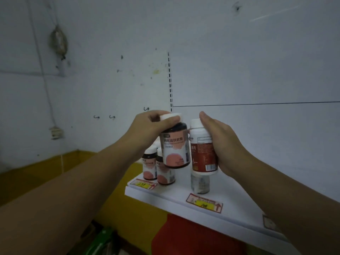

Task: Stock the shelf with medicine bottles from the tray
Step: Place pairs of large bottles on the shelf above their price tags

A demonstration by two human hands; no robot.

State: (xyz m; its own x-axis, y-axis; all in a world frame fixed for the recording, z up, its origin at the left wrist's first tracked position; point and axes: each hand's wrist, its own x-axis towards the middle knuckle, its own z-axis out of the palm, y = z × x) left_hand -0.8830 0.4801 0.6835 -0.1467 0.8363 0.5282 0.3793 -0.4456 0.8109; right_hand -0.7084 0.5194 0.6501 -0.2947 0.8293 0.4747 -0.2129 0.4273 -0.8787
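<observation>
My left hand [150,126] grips a dark bottle with a pink-and-white label [174,150] by its white cap, holding it above the white shelf [235,201]. My right hand [219,142] is wrapped round a white bottle with a red label [201,151], held just over a small grey bottle [200,183] that stands on the shelf. Two more dark bottles with pink labels [150,167] [164,172] stand on the shelf's left end, behind the held one. The tray is out of view.
Red-and-yellow price tags [204,203] [143,184] are stuck along the shelf's front edge. A white back panel [257,70] rises behind the shelf. A stained wall [82,80] with small hooks is to the left. Yellow and red surfaces lie below.
</observation>
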